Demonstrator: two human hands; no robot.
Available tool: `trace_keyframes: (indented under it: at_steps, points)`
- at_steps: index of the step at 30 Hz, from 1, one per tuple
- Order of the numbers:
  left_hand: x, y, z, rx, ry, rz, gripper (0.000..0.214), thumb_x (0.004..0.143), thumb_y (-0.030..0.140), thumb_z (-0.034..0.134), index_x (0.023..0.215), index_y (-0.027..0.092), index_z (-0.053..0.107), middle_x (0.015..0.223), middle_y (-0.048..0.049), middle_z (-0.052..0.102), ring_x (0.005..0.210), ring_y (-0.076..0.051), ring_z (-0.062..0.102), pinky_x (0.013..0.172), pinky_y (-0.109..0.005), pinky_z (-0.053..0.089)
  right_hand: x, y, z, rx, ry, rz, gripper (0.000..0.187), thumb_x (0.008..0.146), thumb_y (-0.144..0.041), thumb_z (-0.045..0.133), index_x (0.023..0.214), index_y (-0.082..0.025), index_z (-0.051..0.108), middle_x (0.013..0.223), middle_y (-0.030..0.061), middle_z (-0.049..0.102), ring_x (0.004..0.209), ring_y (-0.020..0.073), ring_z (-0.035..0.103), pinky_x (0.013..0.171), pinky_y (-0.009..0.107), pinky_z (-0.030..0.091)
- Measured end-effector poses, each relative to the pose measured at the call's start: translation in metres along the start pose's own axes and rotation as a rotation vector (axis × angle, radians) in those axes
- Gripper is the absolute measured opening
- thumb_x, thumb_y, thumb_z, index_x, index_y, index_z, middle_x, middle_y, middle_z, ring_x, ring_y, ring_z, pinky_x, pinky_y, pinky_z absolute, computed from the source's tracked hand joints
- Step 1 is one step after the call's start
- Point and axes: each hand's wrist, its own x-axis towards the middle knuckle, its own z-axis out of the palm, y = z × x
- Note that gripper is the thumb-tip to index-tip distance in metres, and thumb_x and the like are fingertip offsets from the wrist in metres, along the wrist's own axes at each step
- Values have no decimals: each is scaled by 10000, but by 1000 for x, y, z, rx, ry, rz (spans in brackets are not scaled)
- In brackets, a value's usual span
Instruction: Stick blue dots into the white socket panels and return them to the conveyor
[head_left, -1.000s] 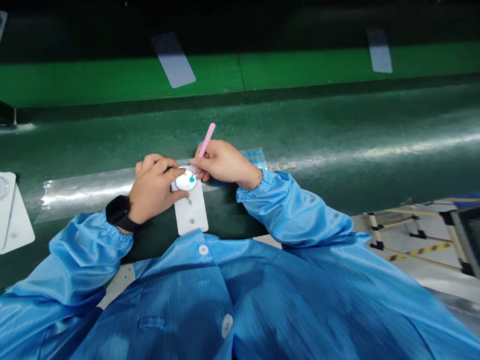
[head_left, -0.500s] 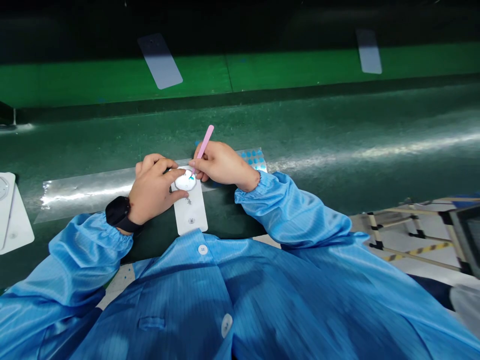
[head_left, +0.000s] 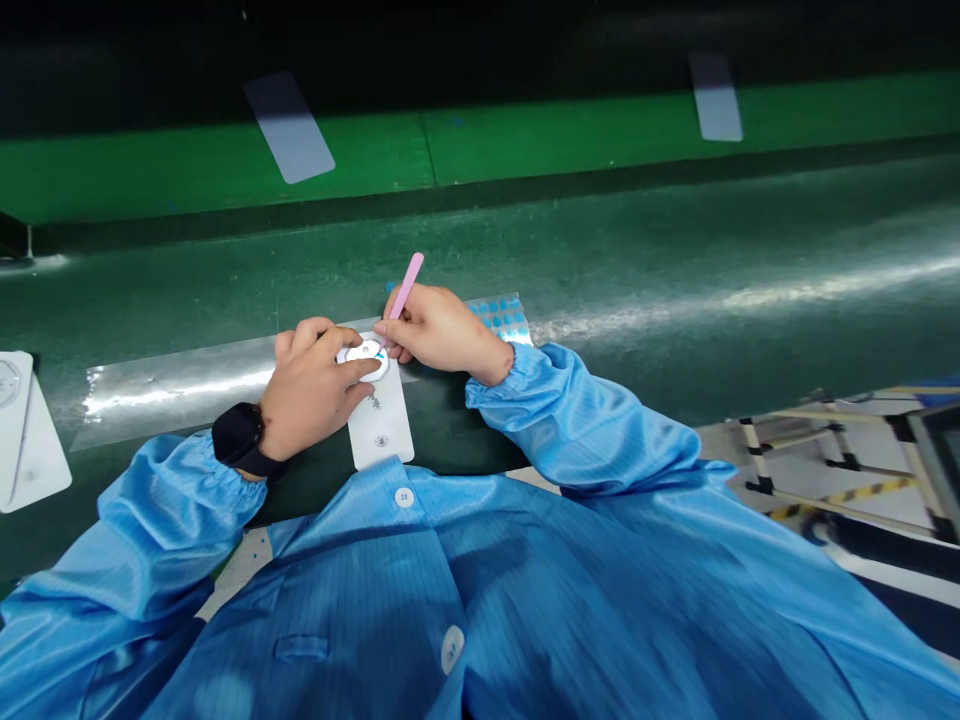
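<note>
In the head view, a white rounded panel (head_left: 381, 420) lies in front of me, with a round window and small dark print. My left hand (head_left: 311, 378) rests over its upper left, fingers spread, index fingertip on the round area. A pair of pink tweezers (head_left: 407, 287) is pinched in my right hand (head_left: 442, 328). Their tip meets a small blue piece (head_left: 380, 354) on the round area, beside my left index fingertip. A clear sheet with blue dots (head_left: 504, 313) lies behind my right wrist.
A clear film strip (head_left: 172, 388) lies on the green table left of my hands. White panels (head_left: 37, 445) overlap at the far left. Two more, a left panel (head_left: 296, 140) and a right panel (head_left: 716, 105), lie on the green belt (head_left: 525, 145) beyond.
My left index finger has slid down and right to the blue piece. The tweezers stay at about the same spot. The belt's panels and seam have shifted left.
</note>
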Motion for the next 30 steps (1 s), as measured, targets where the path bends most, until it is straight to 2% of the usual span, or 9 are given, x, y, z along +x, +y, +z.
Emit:
trace_keyframes:
  at_steps: [15, 23, 30]
  points:
    - [0, 6, -3, 30, -35, -25, 280, 889, 296, 652, 1148, 323, 757, 1253, -104, 647, 1186, -357, 463, 854, -512, 358, -2, 0, 0, -52, 25, -57, 151, 876, -167, 636, 756, -200, 552, 666, 13, 667, 757, 204, 690, 687, 293, 509]
    - [-1, 6, -1, 20, -22, -28, 278, 891, 281, 640, 1140, 306, 764, 1252, -124, 638, 1196, -375, 465, 845, -523, 353, -8, 5, 0, 182, 12, 30, 151, 888, -184, 609, 785, -207, 501, 643, -10, 678, 589, 152, 678, 583, 254, 509]
    - [0, 7, -1, -8, -30, -39, 298, 883, 272, 655, 1160, 310, 757, 1261, -124, 631, 1214, -382, 465, 862, -534, 365, -12, 10, 1, 16, 33, -132, 128, 877, -245, 623, 785, -194, 551, 662, -13, 665, 653, 152, 639, 632, 251, 438]
